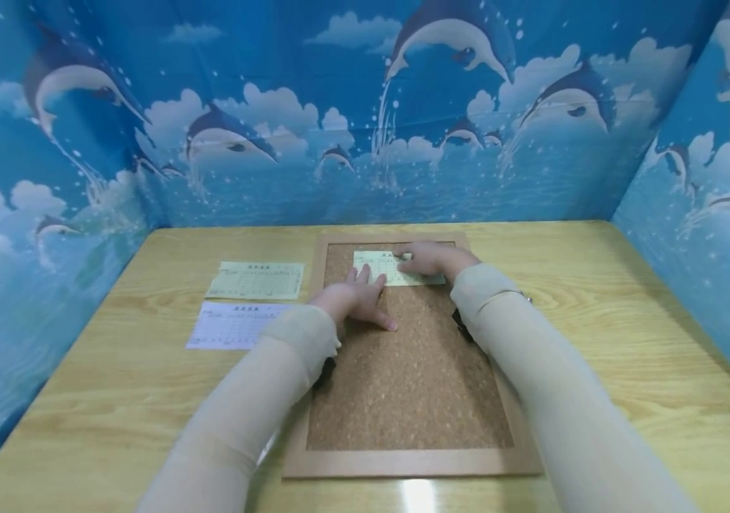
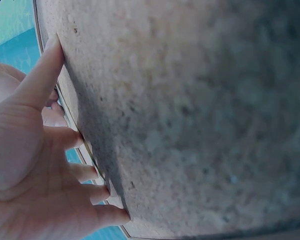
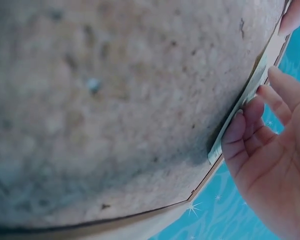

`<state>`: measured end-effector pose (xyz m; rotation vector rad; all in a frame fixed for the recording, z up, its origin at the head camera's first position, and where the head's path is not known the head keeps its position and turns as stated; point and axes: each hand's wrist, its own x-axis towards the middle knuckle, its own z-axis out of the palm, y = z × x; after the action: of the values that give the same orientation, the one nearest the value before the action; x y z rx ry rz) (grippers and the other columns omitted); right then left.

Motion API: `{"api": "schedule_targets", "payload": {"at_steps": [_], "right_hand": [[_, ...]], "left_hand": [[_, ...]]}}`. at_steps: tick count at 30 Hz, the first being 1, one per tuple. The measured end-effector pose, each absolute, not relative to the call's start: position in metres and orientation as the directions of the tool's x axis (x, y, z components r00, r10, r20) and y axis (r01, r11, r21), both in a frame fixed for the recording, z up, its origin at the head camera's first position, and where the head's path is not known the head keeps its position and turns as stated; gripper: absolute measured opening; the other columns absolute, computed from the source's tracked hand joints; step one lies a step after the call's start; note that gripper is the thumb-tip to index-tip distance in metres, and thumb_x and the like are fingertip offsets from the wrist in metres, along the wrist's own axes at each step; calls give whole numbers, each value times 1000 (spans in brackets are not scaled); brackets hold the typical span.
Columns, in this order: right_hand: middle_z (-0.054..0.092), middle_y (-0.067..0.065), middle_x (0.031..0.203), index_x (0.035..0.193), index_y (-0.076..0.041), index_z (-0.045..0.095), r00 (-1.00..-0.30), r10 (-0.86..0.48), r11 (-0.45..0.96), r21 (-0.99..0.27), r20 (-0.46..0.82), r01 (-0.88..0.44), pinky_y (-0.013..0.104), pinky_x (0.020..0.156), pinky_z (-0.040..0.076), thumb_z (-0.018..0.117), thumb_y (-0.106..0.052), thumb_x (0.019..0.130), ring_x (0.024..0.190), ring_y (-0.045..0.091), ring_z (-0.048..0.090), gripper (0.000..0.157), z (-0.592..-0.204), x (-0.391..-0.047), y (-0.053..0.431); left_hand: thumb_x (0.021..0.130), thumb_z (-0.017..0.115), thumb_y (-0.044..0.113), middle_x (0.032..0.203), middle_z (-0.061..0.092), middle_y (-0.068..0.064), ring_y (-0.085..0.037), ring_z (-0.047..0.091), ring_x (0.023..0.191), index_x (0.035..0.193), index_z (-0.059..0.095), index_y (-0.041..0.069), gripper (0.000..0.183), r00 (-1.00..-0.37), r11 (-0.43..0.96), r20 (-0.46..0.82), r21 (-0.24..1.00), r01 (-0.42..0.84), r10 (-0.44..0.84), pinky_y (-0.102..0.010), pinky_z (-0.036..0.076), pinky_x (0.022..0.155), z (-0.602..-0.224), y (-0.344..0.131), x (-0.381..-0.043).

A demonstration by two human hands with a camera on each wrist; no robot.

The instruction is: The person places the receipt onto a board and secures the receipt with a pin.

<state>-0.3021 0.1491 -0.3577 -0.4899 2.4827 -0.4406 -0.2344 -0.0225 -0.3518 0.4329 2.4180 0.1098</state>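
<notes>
Paper slip [image 1: 371, 260], pale-green, rectangular, illegible, on brown tan-framed corkboard [image 1: 410, 385]; right hand [image 1: 428, 258] hides far-right part, fingers bent, grip unclear; left hand [image 1: 357, 299] released, fingers spread.

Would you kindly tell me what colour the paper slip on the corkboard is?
The paper slip is pale yellowish green; the head view shows it best.

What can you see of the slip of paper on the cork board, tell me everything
The slip of paper is a thin, pale yellow-green rectangle, printed with dark marks too small to read. It lies near the top of the cork board, long edges running left to right. Fingers of the left hand rest over its lower left part; the right hand covers some of its right side, fingers against it. I can't tell if anything fastens it.
</notes>
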Motion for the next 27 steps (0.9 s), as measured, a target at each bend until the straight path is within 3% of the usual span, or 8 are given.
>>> {"api": "schedule_targets", "payload": {"at_steps": [27], "right_hand": [[27, 11, 151, 148, -15, 27, -779, -384, 910, -348, -496, -227, 49, 108, 21, 37, -24, 102, 137, 31, 24, 48, -355, -297, 142]], "left_hand": [[78, 59, 64, 154, -12, -14, -34, -10, 140, 151, 3, 18, 104, -745, 931, -558, 195, 310, 365, -57, 13, 107, -356, -25, -232]]}}
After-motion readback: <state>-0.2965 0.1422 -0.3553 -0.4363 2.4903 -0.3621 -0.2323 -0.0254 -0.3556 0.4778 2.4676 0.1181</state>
